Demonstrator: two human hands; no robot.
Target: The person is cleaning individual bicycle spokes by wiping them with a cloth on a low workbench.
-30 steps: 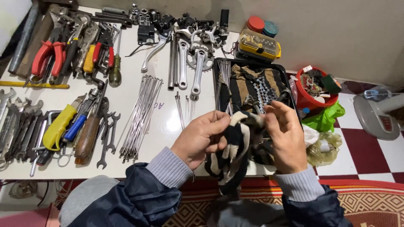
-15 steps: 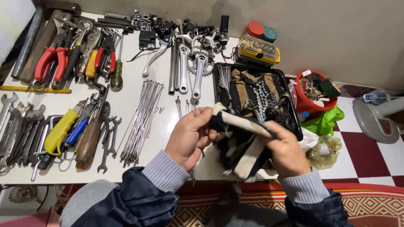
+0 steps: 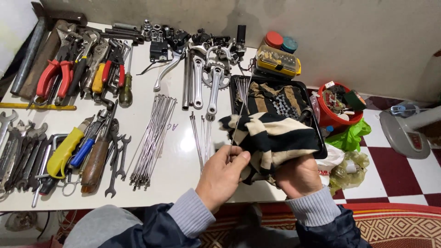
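Head view: left hand (image 3: 223, 172) pinches spoke (image 3: 237, 120); right hand (image 3: 297, 174) clutches striped rag (image 3: 271, 138) beside it.

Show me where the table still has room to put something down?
Bare white table shows between the big bundle of spokes and the few loose spokes, and in front near the left hand. The left side is packed with wrenches and pliers; the black tray is full.

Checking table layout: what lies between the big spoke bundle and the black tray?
In the head view, a few loose spokes on bare white table lie between the bundle and tray.
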